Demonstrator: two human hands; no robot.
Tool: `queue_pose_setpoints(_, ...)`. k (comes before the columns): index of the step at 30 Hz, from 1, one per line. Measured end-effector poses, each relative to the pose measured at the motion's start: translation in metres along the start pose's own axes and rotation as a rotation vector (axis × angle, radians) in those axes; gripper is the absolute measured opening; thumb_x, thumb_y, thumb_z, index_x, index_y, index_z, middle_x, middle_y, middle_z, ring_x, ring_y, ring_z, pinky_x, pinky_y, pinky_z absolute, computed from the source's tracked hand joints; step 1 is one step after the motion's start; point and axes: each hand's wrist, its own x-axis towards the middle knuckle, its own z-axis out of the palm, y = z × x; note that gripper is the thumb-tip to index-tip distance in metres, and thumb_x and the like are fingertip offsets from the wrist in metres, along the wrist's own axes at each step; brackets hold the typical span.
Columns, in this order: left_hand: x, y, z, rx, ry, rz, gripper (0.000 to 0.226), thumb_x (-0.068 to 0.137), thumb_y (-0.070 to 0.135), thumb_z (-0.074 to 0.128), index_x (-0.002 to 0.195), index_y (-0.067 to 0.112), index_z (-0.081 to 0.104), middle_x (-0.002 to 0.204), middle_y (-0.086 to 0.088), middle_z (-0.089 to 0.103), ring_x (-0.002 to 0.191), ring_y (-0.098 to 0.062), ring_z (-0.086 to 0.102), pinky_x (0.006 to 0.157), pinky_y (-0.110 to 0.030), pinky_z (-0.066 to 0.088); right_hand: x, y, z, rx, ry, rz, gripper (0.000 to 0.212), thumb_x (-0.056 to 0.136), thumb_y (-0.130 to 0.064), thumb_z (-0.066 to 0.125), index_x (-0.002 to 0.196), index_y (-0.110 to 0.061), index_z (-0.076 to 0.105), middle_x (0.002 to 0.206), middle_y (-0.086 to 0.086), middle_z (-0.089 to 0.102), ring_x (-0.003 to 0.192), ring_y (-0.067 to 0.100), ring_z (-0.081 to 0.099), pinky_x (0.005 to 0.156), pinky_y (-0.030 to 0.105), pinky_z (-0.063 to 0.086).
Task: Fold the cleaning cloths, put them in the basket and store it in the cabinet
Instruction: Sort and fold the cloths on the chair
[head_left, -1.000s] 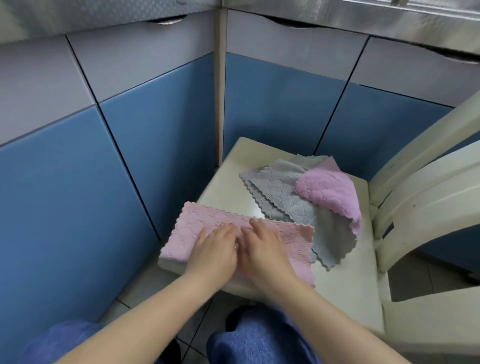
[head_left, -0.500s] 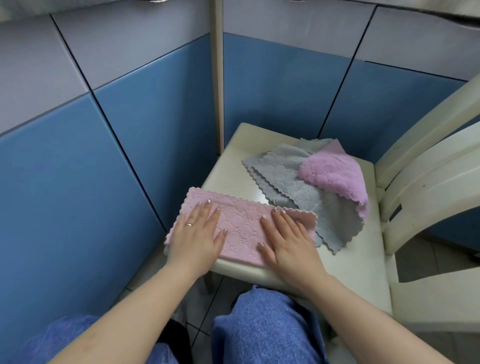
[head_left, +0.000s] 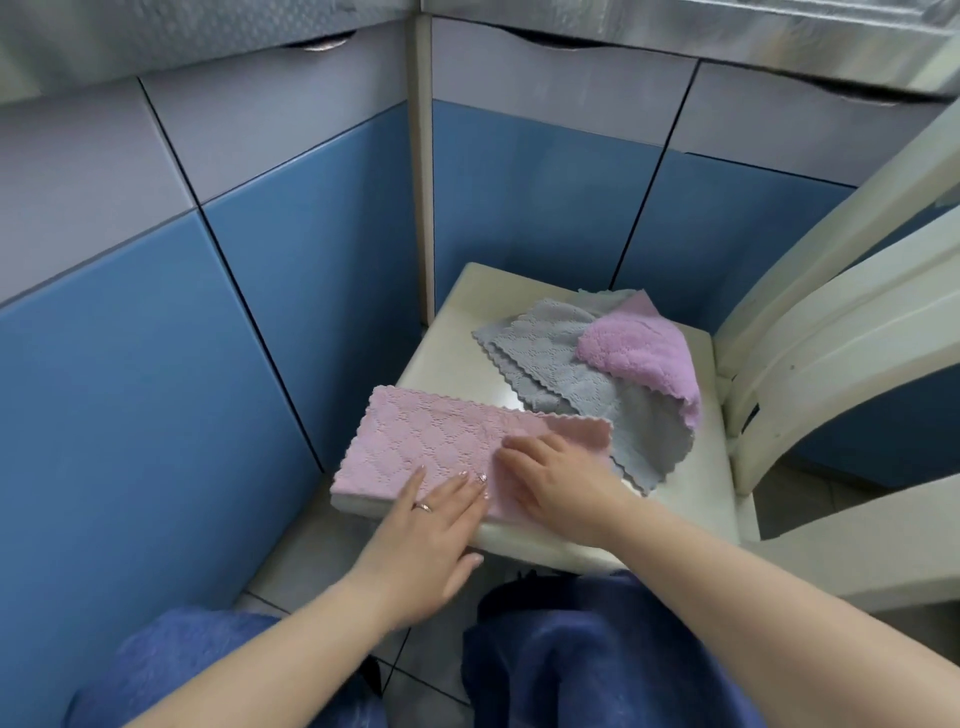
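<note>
A pink cleaning cloth (head_left: 431, 436), folded into a long strip, lies along the front edge of the cream chair seat (head_left: 467, 317). My left hand (head_left: 431, 530) lies flat with straight fingers on the cloth's near edge. My right hand (head_left: 556, 478) presses on the cloth's right half, fingers pointing left toward the middle. Behind them, two grey cloths (head_left: 566, 374) lie spread and overlapping. A crumpled lilac cloth (head_left: 639, 353) sits on top of the grey ones at the right. No basket is in view.
Blue and grey cabinet doors (head_left: 156, 415) close off the left and back, meeting at a corner post (head_left: 423, 208). The cream chair back (head_left: 831, 322) rises on the right. My knees in blue trousers (head_left: 571, 649) are just under the seat's front edge.
My hands, spread apart on the pink cloth half a second ago, have come closer together. The left hand slid back to the near edge; the right moved toward the middle.
</note>
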Motion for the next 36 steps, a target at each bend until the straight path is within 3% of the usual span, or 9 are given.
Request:
queue_pose_setpoints(2,-0.004,0.000,0.005,0.066,-0.006,0.012,0.060,0.074,0.048,0.059,0.122,0.013,0.062,0.131,-0.005,0.059,0.120,-0.021,0.057,0.099,-0.053,0.028,0.000,-0.006,0.002,-0.027,0.026,0.009,0.041,0.082,-0.029,0.044,0.114,-0.015,0.065,0.112,0.006,0.066,0.090,0.030,0.064,0.074,0.037,0.054)
queue_pose_setpoints(5,-0.006,-0.015,0.000,0.100,-0.016,-0.071,0.075,0.054,0.045,0.081,0.120,0.013,0.064,0.129,-0.005,0.060,0.117,-0.023,0.059,0.096,-0.057,0.042,0.000,-0.013,-0.004,-0.003,0.008,0.026,0.041,0.097,-0.030,0.034,0.133,-0.020,0.051,0.129,0.005,0.054,0.112,0.030,0.051,0.091,0.038,0.044)
queue_pose_setpoints(9,-0.014,-0.043,-0.004,0.064,-0.011,-0.097,0.084,0.038,0.028,0.087,0.118,0.016,0.065,0.125,-0.005,0.063,0.111,-0.021,0.063,0.088,-0.057,0.047,-0.003,-0.023,-0.012,0.001,-0.042,-0.079,0.047,0.097,-0.024,0.030,0.143,-0.020,0.035,0.135,0.005,0.047,0.118,0.027,0.048,0.093,0.033,0.038)
queue_pose_setpoints(12,-0.014,-0.051,0.000,0.049,0.043,-0.049,0.086,0.044,0.016,0.082,0.125,0.016,0.052,0.130,-0.010,0.059,0.116,-0.026,0.059,0.093,-0.056,0.043,-0.001,-0.015,-0.014,-0.035,0.025,-0.174,0.047,0.092,-0.023,0.035,0.138,-0.021,0.045,0.138,0.004,0.048,0.123,0.027,0.045,0.100,0.037,0.036)
queue_pose_setpoints(17,-0.005,-0.040,0.013,-0.029,0.150,0.122,0.054,0.076,0.011,0.040,0.129,0.019,0.045,0.132,-0.011,0.057,0.120,-0.028,0.056,0.099,-0.050,0.040,-0.008,0.006,-0.006,-0.104,-0.049,-0.195,0.048,0.092,-0.021,0.044,0.140,-0.023,0.044,0.147,0.004,0.041,0.132,0.025,0.042,0.108,0.039,0.034)
queue_pose_setpoints(21,-0.005,-0.041,0.024,-0.138,0.167,0.134,0.058,0.074,0.009,0.055,0.129,0.023,0.047,0.132,-0.006,0.058,0.120,-0.025,0.056,0.101,-0.047,0.040,-0.022,0.015,-0.001,-0.074,-0.056,-0.291,0.047,0.078,-0.017,0.057,0.125,-0.021,0.060,0.126,0.003,0.062,0.105,0.023,0.065,0.086,0.036,0.055)
queue_pose_setpoints(25,-0.010,-0.056,0.024,-0.225,0.189,0.204,0.043,0.085,0.021,0.046,0.127,0.020,0.058,0.131,-0.003,0.058,0.123,-0.021,0.054,0.105,-0.039,0.041,-0.035,0.020,0.000,-0.079,-0.089,-0.379,0.057,0.075,-0.023,0.050,0.132,-0.025,0.053,0.137,0.000,0.054,0.118,0.018,0.057,0.101,0.034,0.046)
queue_pose_setpoints(31,-0.009,-0.055,0.025,-0.479,0.253,0.016,0.040,0.080,0.015,0.056,0.120,0.018,0.063,0.124,0.003,0.063,0.120,-0.007,0.049,0.111,-0.017,0.022,-0.032,0.011,0.015,-0.149,-0.024,-0.394,0.073,0.067,-0.035,0.050,0.139,-0.024,0.040,0.140,0.008,0.047,0.125,0.026,0.046,0.104,0.040,0.040)
queue_pose_setpoints(36,-0.008,-0.042,0.011,-0.709,0.326,-0.224,0.037,0.080,0.032,0.048,0.109,0.022,0.069,0.109,0.003,0.070,0.102,-0.010,0.060,0.098,-0.014,0.036,-0.026,0.008,0.014,0.009,0.185,-0.333,0.055,0.072,-0.023,0.043,0.126,-0.022,0.056,0.120,-0.003,0.062,0.107,0.017,0.059,0.098,0.037,0.044)
